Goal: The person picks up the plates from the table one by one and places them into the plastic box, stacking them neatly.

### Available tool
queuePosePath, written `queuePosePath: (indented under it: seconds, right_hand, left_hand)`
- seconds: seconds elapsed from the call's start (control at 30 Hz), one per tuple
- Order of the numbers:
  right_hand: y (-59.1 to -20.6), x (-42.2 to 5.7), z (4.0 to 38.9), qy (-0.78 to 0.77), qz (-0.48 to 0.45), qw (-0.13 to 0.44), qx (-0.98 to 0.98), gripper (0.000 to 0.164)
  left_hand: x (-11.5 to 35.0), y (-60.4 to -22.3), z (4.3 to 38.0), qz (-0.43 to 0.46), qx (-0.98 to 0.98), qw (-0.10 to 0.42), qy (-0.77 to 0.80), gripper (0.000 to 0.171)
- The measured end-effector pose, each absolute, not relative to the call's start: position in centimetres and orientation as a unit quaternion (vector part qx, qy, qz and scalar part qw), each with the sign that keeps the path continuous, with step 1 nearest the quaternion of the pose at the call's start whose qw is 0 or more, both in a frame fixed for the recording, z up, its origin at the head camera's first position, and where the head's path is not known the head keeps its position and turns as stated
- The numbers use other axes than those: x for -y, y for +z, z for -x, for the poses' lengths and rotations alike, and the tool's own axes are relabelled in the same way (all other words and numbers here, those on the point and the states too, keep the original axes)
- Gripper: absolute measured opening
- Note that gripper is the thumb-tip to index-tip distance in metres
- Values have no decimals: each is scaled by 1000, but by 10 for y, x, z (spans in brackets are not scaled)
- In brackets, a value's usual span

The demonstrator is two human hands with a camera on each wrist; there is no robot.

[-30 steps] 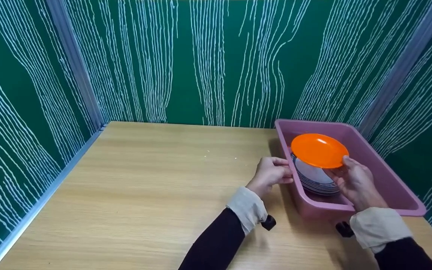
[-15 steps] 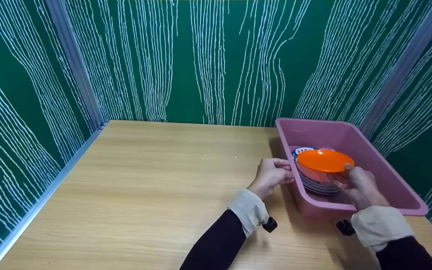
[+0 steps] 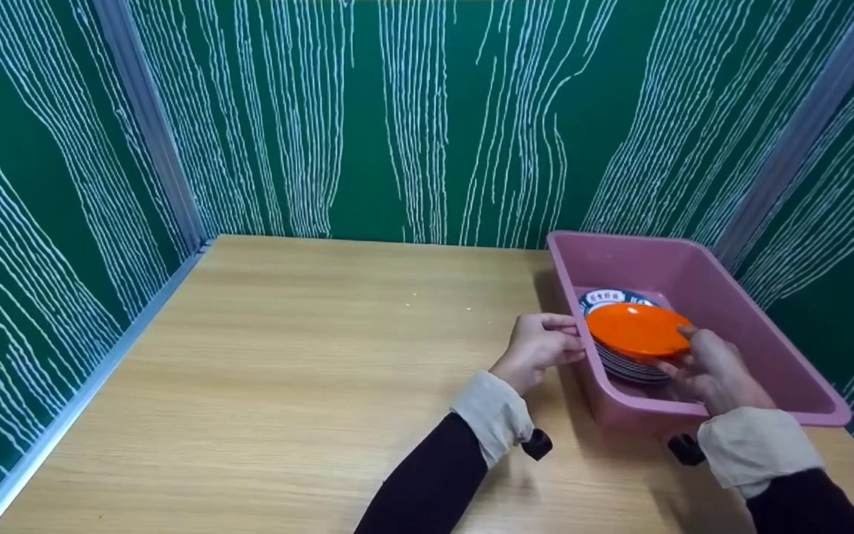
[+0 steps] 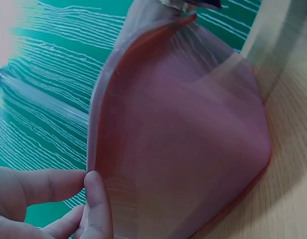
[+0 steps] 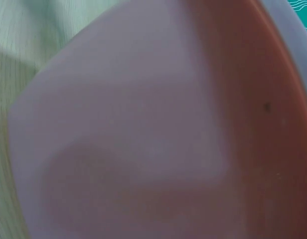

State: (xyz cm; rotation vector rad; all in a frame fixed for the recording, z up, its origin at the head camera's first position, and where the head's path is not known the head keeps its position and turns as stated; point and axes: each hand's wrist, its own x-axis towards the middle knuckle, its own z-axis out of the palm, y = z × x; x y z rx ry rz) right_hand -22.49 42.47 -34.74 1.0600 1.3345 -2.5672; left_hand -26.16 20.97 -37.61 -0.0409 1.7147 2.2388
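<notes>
My right hand point(image 3: 716, 371) reaches over the near rim into a pink plastic tub point(image 3: 768, 356) and pinches the right edge of an orange plate point(image 3: 638, 328). The plate lies close over a stack of white plates point(image 3: 631, 367); the top one has a blue patterned rim with lettering. My left hand point(image 3: 540, 347) pinches the tub's left rim, and the left wrist view shows thumb and finger point(image 4: 97, 191) meeting on that rim. Only the tub's outer wall point(image 5: 133, 124) fills the right wrist view, so the right hand is hidden there.
The tub stands at the right end of a wooden table point(image 3: 286, 371). Green walls point(image 3: 368, 148) with white wavy lines enclose the table at the back and sides. A few tiny white specks point(image 3: 412, 298) lie on the tabletop.
The right hand has lowered the orange plate into the tub, down toward the stack, uncovering the blue patterned rim behind it. The left hand has stayed on the tub's rim.
</notes>
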Motion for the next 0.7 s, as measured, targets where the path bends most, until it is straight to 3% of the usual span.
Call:
queuePosePath:
  seconds: [0.33,0.7]
  right_hand:
    - [-346,-427,222,-826,-352,8,-441,69]
    - [-347,-427,218,-838,-320,-55,-439,35]
  left_hand:
    - [-212,-377,260,10,-581,153,800,30]
    - [-211,-377,258,18,-584,145,799,31]
